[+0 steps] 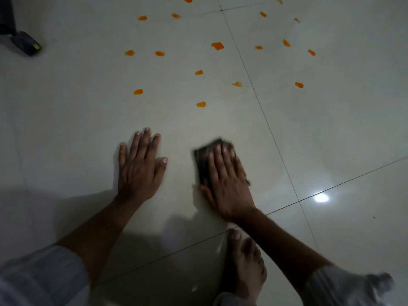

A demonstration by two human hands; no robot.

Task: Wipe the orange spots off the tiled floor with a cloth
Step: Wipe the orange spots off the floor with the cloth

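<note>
Several orange spots dot the pale tiled floor [88, 111] beyond my hands; the nearest one [201, 104] lies just ahead of my right hand, another [138, 92] ahead of my left, a bigger one [217, 45] farther off. My right hand [225, 182] lies flat on a dark folded cloth [202, 161], pressing it onto the tile; the hand and cloth are motion-blurred. My left hand [140, 166] rests flat on the floor with its fingers spread, holding nothing.
My bare foot [245, 261] stands on the tile below my right arm. A dark object with a yellow mark [26, 43] lies at the far left. Grout lines [265, 120] cross the floor, and a light glare [321, 198] shines at right.
</note>
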